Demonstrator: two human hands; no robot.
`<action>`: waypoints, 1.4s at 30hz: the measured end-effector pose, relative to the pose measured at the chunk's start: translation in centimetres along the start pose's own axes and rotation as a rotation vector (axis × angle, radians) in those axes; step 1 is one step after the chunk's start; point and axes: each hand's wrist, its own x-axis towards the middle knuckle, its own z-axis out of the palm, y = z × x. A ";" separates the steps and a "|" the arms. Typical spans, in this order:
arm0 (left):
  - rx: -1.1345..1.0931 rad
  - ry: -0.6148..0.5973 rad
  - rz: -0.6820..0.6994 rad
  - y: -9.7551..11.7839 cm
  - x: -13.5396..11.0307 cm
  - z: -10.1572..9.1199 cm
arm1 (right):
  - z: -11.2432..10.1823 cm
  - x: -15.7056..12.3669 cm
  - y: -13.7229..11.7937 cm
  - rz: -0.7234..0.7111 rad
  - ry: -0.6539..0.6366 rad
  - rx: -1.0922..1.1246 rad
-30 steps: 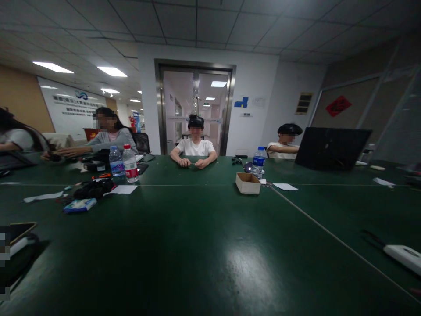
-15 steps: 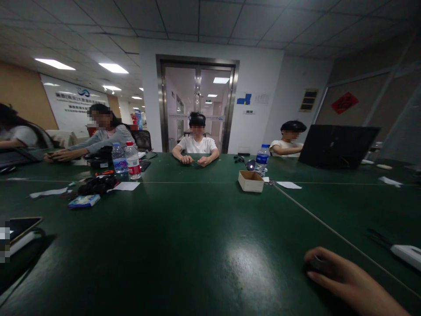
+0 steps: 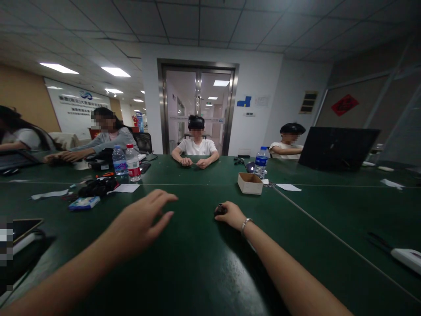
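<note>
My right hand (image 3: 232, 215) grips a small dark round object with a short neck (image 3: 219, 210) over the middle of the green table (image 3: 197, 245). Its thumb and fingers are closed round the object's side, and the neck points up. To the left, my left hand (image 3: 148, 217) is raised above the table with nothing in it, thumb and fingers apart and pointing right. A gap separates it from the dark object. Beyond my right hand stands an open cardboard box (image 3: 250, 186).
Two bottles, one with a red cap (image 3: 133, 164), stand at the far left near a blue-and-white packet (image 3: 84, 203). A blue-capped bottle (image 3: 262, 162) is behind the box. A monitor (image 3: 338, 147) stands far right; a white device (image 3: 406, 258) lies nearer. Several people sit around.
My right hand has moved left and forward with the dark object, from the lower right to the table's middle. My left hand has come into view from the lower left.
</note>
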 end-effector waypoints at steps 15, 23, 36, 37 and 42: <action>-0.129 -0.023 0.046 -3.9 8.2 15.6 | 5.8 4.8 -3.0 -0.125 0.192 -0.155; -0.675 0.099 -0.339 -7.8 8.1 16.5 | 5.8 4.6 -3.3 -0.176 0.268 0.124; -0.700 0.018 -0.333 -8.4 8.3 16.7 | 6.0 4.9 -3.0 -0.037 0.087 0.590; -0.725 0.016 -0.348 -8.4 8.3 16.7 | 5.8 5.0 -3.0 -0.033 0.073 0.659; -0.811 0.013 -0.401 -8.5 8.4 16.7 | 4.9 5.1 -2.6 -0.011 0.037 0.983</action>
